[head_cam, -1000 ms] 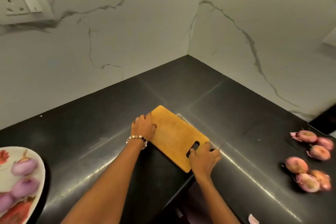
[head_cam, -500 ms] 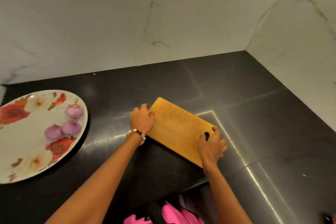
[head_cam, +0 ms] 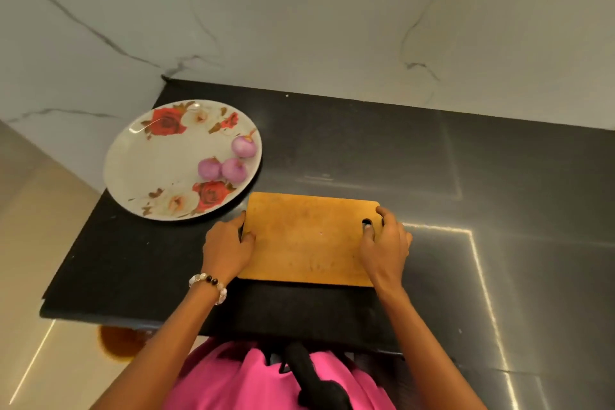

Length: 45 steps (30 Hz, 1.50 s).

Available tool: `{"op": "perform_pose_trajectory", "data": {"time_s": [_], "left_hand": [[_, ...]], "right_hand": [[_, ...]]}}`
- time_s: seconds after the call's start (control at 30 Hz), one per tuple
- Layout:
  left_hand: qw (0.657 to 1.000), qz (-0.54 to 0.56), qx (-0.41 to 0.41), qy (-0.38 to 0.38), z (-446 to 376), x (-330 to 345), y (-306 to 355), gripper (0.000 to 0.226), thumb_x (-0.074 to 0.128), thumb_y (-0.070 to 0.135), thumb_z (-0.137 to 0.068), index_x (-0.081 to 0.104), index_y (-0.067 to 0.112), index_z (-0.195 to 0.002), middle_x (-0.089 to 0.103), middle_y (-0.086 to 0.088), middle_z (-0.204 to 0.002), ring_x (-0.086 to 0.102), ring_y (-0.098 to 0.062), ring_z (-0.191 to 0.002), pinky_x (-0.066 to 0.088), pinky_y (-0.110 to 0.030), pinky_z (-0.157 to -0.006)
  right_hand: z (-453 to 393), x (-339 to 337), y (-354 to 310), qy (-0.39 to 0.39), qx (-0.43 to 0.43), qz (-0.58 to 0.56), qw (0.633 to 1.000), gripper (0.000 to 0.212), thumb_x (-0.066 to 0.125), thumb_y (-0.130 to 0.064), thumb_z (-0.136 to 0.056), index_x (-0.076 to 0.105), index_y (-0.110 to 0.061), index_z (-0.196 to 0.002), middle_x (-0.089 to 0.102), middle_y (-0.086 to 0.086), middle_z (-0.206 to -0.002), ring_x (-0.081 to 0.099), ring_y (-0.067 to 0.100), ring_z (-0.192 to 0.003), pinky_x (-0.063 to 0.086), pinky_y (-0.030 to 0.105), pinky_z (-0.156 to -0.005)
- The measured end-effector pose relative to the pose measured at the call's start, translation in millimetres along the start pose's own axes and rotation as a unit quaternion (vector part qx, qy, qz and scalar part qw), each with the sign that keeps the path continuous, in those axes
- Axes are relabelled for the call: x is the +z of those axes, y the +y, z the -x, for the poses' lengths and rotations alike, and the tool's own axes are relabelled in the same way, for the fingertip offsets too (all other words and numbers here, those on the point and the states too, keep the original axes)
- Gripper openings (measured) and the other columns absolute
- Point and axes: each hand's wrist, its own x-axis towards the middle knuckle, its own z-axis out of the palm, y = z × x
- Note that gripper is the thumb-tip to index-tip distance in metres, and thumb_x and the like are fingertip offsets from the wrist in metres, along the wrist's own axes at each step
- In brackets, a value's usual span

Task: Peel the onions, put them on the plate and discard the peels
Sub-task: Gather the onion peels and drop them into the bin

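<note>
A bare wooden cutting board [head_cam: 309, 240] lies on the black counter in front of me. My left hand [head_cam: 228, 245] grips its left edge, thumb on top. My right hand [head_cam: 384, 243] grips the right end, with a finger through the handle hole. To the left stands a white floral plate [head_cam: 149, 163] holding three peeled purple onions [head_cam: 210, 168], [head_cam: 234, 169], [head_cam: 244, 146] near its right rim. The unpeeled onions are out of view.
The black counter [head_cam: 466, 176] ends at its left edge beside the plate and runs off to the right. A white marble wall rises behind it. Beige floor with a brown spot [head_cam: 116, 341] lies lower left.
Both hands have carried the board leftward and turned it square to the counter's front edge, next to the plate. The view swung left, so the unpeeled onions left the frame.
</note>
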Motion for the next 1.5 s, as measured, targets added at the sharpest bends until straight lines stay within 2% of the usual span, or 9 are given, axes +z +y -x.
{"op": "perform_pose_trajectory", "data": {"time_s": [0.23,0.33,0.5,0.6,0.83,0.97,1.23,1.37,1.5], "left_hand": [[1.000,-0.012,-0.004,0.005,-2.5,-1.7,-10.2,0.051,0.057,0.030,-0.091,0.048,0.018,-0.140,0.060,-0.018,-0.104,0.056,-0.033,-0.100,0.046,-0.039,-0.082],[0.999,-0.018,-0.007,0.031,1.4,-14.1,-3.7,0.034,0.058,0.028,-0.090,0.060,0.019,-0.122,0.056,-0.012,-0.104,0.056,-0.032,-0.097,0.045,-0.037,-0.077],[0.982,0.035,0.057,0.177,-16.2,-55.3,-3.4,0.020,0.058,0.015,-0.088,0.067,0.015,-0.106,0.061,-0.006,-0.084,0.056,-0.024,-0.080,0.039,-0.032,-0.067],[0.975,0.039,0.060,0.208,-46.3,-76.4,-15.9,0.032,0.062,0.010,-0.085,0.064,0.009,-0.116,0.061,-0.014,-0.101,0.056,-0.029,-0.093,0.041,-0.035,-0.081],[0.981,-0.090,0.163,0.056,-112.8,-85.4,-36.2,0.071,0.072,0.021,-0.080,0.040,0.019,-0.144,0.041,-0.012,-0.145,0.039,-0.034,-0.129,0.036,-0.048,-0.105],[0.975,-0.093,0.191,0.068,-120.9,-77.3,-40.9,0.060,0.072,0.018,-0.077,0.052,0.017,-0.134,0.059,-0.009,-0.126,0.052,-0.032,-0.114,0.045,-0.045,-0.090],[0.971,0.025,0.177,0.156,-97.1,-72.9,-29.3,0.054,0.079,0.030,-0.071,0.061,0.018,-0.121,0.065,-0.006,-0.113,0.054,-0.026,-0.102,0.041,-0.035,-0.085],[0.961,0.071,0.256,0.078,-57.0,-58.9,-11.8,0.059,0.083,0.031,-0.065,0.062,0.019,-0.118,0.064,0.000,-0.110,0.052,-0.017,-0.102,0.036,-0.027,-0.086],[0.958,0.060,0.279,-0.006,-26.9,-22.7,-6.7,0.063,0.071,0.051,-0.060,0.064,0.023,-0.116,0.064,0.004,-0.110,0.053,-0.018,-0.103,0.043,-0.035,-0.087]], "right_hand": [[8.5,11.1,2.1,-0.015,-0.006,0.064,0.998,0.041,0.054,-0.017,-0.098,0.052,-0.015,-0.139,0.048,0.017,-0.137,0.039,0.035,-0.125,0.033,0.054,-0.101],[7.4,13.7,-10.5,-0.002,-0.018,0.112,0.993,0.038,0.055,-0.014,-0.095,0.056,-0.015,-0.133,0.048,0.016,-0.135,0.039,0.036,-0.124,0.030,0.053,-0.099],[-7.5,38.3,-56.4,-0.064,-0.175,0.065,0.980,0.030,0.062,-0.008,-0.091,0.065,-0.009,-0.121,0.062,0.014,-0.118,0.053,0.034,-0.111,0.037,0.036,-0.092],[-20.6,65.3,-96.8,-0.148,-0.260,0.034,0.953,0.028,0.066,-0.008,-0.091,0.065,-0.007,-0.119,0.066,0.011,-0.112,0.059,0.028,-0.106,0.039,0.028,-0.089],[-29.7,145.5,-165.1,-0.219,-0.347,0.097,0.907,0.050,0.070,-0.023,-0.089,0.055,-0.007,-0.134,0.058,0.018,-0.129,0.051,0.038,-0.115,0.041,0.042,-0.094],[-28.8,166.2,-168.1,-0.197,-0.356,0.198,0.892,0.050,0.065,-0.031,-0.090,0.053,-0.012,-0.135,0.054,0.015,-0.132,0.051,0.036,-0.115,0.043,0.044,-0.090],[-25.3,126.8,-143.0,-0.153,-0.256,-0.028,0.954,0.044,0.081,-0.023,-0.073,0.064,-0.010,-0.111,0.063,0.008,-0.102,0.055,0.023,-0.094,0.047,0.038,-0.078],[-18.5,71.1,-101.2,-0.160,-0.212,-0.051,0.963,0.047,0.084,-0.013,-0.073,0.063,-0.012,-0.115,0.059,0.003,-0.109,0.056,0.015,-0.095,0.046,0.020,-0.076],[3.0,31.7,-54.7,-0.183,-0.193,-0.006,0.964,0.053,0.085,-0.007,-0.069,0.065,-0.012,-0.118,0.054,0.003,-0.107,0.056,0.013,-0.091,0.041,0.008,-0.074]]}}
